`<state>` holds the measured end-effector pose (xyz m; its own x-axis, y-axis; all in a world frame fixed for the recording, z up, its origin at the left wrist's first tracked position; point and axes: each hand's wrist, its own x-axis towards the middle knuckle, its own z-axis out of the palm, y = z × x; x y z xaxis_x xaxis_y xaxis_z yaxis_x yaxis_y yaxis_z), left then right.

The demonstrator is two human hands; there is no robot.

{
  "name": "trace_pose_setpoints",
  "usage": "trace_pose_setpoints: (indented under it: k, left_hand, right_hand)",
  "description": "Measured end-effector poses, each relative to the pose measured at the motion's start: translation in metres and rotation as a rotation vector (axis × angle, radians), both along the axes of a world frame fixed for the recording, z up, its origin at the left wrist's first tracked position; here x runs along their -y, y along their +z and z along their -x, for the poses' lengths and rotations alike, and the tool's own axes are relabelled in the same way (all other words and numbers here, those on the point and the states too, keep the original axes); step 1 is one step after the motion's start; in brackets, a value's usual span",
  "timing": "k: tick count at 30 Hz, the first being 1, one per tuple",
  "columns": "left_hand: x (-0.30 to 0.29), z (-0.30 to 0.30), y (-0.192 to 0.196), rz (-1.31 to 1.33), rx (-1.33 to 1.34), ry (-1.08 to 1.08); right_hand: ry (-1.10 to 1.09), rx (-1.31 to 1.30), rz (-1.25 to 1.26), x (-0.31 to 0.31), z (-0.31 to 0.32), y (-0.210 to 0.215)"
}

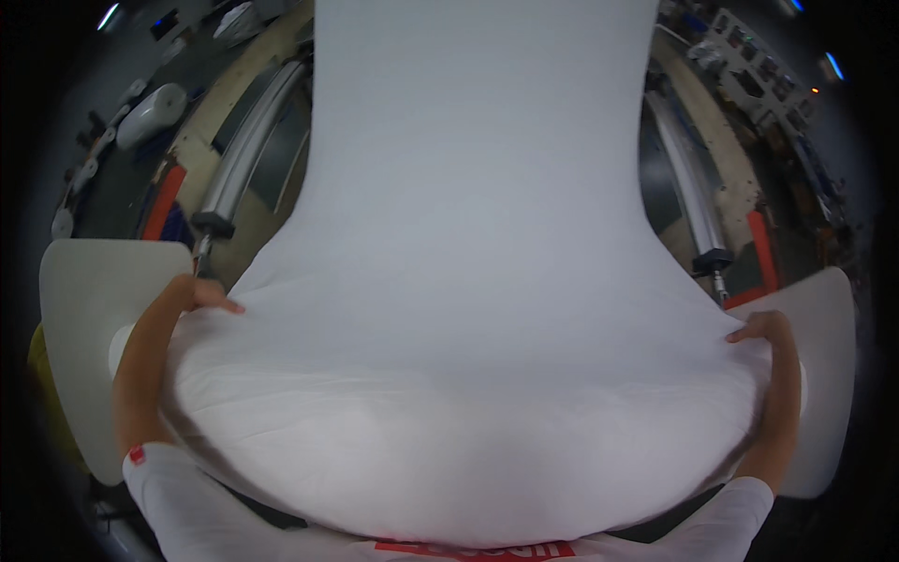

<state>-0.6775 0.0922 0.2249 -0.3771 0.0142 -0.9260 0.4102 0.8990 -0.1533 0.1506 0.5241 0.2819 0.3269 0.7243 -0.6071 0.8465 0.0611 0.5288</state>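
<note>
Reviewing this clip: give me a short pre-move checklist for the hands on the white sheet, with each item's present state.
1. Left hand on the white sheet's left edge: ok.
2. Right hand on its right edge: ok.
3. Grip closed on the fabric: cannot tell, fingers lie over the edge.
4. Sheet flat between the hands: ok, no big folds.
5. Sheet centred between the side rollers: ok.
6. Sheet's near hem: cannot tell, hidden below.

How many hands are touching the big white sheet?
2: the left hand presses the white sheet at its left edge, the right hand at its right edge.
</note>
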Motion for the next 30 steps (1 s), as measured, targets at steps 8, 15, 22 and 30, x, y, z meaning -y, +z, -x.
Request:
trace_pose_setpoints:
  k: [8, 15, 22, 30]
  left_hand:
    - [-0.016, -0.071, 0.077, -0.756, -0.132, 0.157]
    - [0.042, -0.020, 0.133, -1.652, 0.558, 0.584]
    - [0.036, -0.075, 0.129, -1.706, 0.621, 1.078]
    - [-0.009, -0.214, 0.123, -1.143, 0.468, 0.040]
  right_hand:
    - [-0.222, -0.657, -0.373, 0.007, 0.002, 0.047]
    - [-0.481, -1.540, -0.926, 0.036, -0.002, 0.105]
    - [-0.868, -1.880, -0.509, 0.051, -0.050, 0.082]
    - [-0.582, -1.453, 0.095, 0.113, 0.062, 0.079]
